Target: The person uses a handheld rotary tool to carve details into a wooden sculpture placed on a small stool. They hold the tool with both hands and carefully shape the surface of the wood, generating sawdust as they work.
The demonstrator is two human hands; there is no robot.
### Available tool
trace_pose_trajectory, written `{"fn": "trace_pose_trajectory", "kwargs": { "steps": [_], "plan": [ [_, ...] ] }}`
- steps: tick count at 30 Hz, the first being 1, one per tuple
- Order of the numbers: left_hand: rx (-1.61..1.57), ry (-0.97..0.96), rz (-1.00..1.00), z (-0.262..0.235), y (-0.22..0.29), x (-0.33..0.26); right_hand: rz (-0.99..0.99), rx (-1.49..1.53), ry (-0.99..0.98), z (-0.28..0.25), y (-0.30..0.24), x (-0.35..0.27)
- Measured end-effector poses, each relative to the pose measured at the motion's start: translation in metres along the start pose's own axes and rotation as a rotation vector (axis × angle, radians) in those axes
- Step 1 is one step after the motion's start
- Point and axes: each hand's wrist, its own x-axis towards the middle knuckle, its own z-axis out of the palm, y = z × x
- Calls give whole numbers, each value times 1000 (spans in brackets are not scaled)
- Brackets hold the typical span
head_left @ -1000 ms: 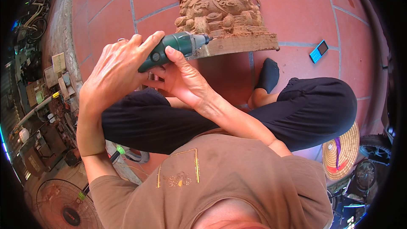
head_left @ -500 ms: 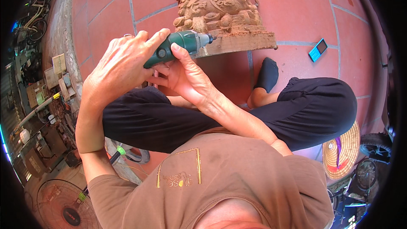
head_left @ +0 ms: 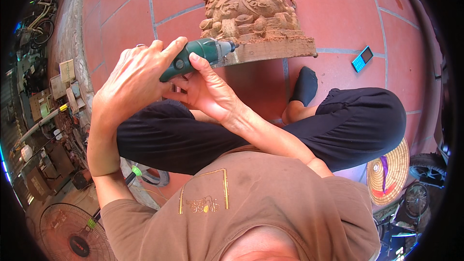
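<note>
A green rotary tool [head_left: 195, 54] with a grey nose lies across my two hands, its thin bit pointing right. My left hand [head_left: 137, 75] is closed over the rear of its body. From below, my right hand [head_left: 212, 89] steadies it, thumb along the near side and fingers partly hidden underneath. Just beyond the bit lies a carved brown wooden figure [head_left: 253, 12] with coin-like and rounded shapes. The bit overlaps the near left of its flat base [head_left: 278, 49]; whether it touches the wood I cannot tell.
Red floor tiles [head_left: 338, 19] lie under the carving. A blue keypad phone [head_left: 362, 59] rests on them at the right, past my socked foot [head_left: 304, 86]. A woven hat [head_left: 388, 171] is at lower right, a fan [head_left: 72, 234] at lower left, and boxes and clutter [head_left: 48, 159] along the left.
The rotary tool and both hands have shifted slightly left relative to the carving. My grip looks the same.
</note>
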Motion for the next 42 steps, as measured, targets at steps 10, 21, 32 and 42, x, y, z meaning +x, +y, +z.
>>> {"fn": "trace_pose_trajectory", "kwargs": {
  "steps": [10, 21, 32, 42],
  "plan": [
    [37, -22, -13, -4, -1, -1, 30, 26, -65, -2, 4, 5],
    [28, 52, 66, -6, 7, 17, -1, 24, -71, 5, -21, -7],
    [9, 13, 57, -7, 7, 19, -67, 9, -1, 3, -16, -6],
    [5, -25, 22, -8, 6, 12, -23, 18, -15, 1, -9, -3]
  ]
}}
